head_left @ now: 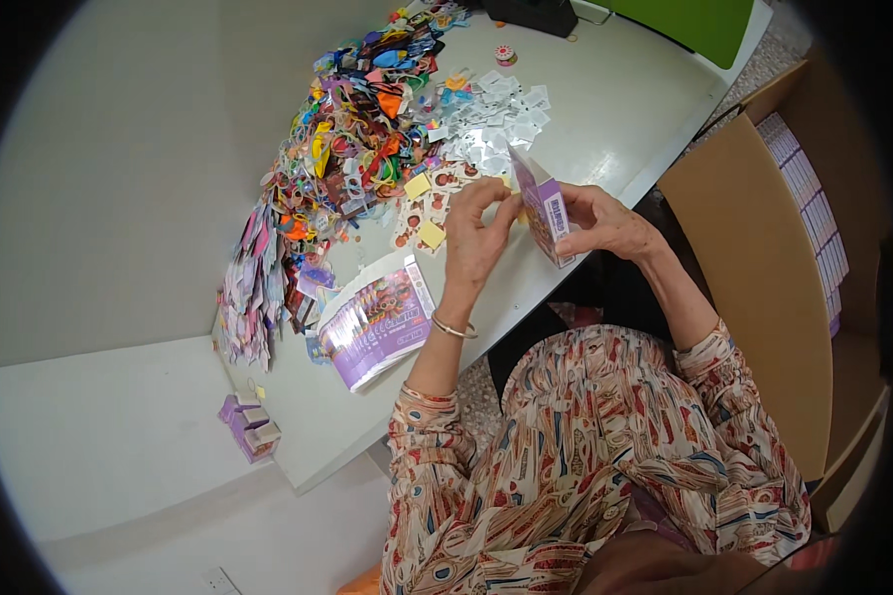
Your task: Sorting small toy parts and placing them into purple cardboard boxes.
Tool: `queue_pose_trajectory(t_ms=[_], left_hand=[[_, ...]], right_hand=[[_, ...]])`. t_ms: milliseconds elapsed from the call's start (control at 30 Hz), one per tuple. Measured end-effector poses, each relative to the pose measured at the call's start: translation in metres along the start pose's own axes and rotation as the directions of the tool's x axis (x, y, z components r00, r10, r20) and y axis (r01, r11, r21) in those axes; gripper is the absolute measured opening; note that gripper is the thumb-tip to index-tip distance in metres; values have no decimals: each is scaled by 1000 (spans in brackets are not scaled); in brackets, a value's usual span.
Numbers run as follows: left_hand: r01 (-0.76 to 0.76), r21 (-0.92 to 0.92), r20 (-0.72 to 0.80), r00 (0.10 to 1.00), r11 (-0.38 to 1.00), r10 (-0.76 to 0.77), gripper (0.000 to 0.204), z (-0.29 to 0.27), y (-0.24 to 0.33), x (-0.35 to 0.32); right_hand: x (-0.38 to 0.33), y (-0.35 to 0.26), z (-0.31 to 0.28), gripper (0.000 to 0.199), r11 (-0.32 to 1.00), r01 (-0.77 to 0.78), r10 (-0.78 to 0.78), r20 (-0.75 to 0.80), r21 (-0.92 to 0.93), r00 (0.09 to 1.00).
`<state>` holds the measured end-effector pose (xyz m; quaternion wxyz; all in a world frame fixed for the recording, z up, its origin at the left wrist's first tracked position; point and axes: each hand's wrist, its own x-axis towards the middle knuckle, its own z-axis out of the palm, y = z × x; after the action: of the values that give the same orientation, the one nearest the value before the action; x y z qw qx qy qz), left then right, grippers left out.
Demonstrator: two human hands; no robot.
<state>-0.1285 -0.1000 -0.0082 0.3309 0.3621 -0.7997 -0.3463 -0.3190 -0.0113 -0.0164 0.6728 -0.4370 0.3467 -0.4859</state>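
Observation:
My right hand holds a small purple and white carton upright above the table's near edge. My left hand pinches at the carton's open top flap, fingers touching its left side; a thin bangle circles that wrist. Just left of my left forearm lies a fanned stack of flat purple cartons on the white table.
A big heap of colourful small items covers the table's far left, with small clear packets and yellow and printed cards beside it. Folded purple boxes stand on a lower ledge. An open cardboard box with packed cartons stands at my right.

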Motion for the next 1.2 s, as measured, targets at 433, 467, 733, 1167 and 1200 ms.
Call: queue_pose_trajectory(t_ms=[433, 467, 733, 1167, 1200], left_hand=[[-61, -343, -309, 949, 937, -52, 9, -22, 33, 15], [-78, -225, -297, 955, 971, 7, 8, -18, 44, 13], [-209, 229, -58, 972, 951, 227, 8, 16, 38, 7], [-175, 620, 18, 978, 765, 209, 30, 64, -55, 98], [-132, 589, 11, 988, 797, 155, 29, 66, -57, 102]], right_hand=[[-15, -9, 1, 76, 431, -135, -321, -291, -892, 901], [-15, -10, 5, 76, 430, -135, -322, -291, -893, 901], [-30, -8, 14, 77, 393, -148, -366, -302, -908, 880], [-54, -15, -17, 77, 402, -406, -360, -549, -821, 754], [-55, -14, -19, 77, 402, -411, -363, -554, -818, 749]])
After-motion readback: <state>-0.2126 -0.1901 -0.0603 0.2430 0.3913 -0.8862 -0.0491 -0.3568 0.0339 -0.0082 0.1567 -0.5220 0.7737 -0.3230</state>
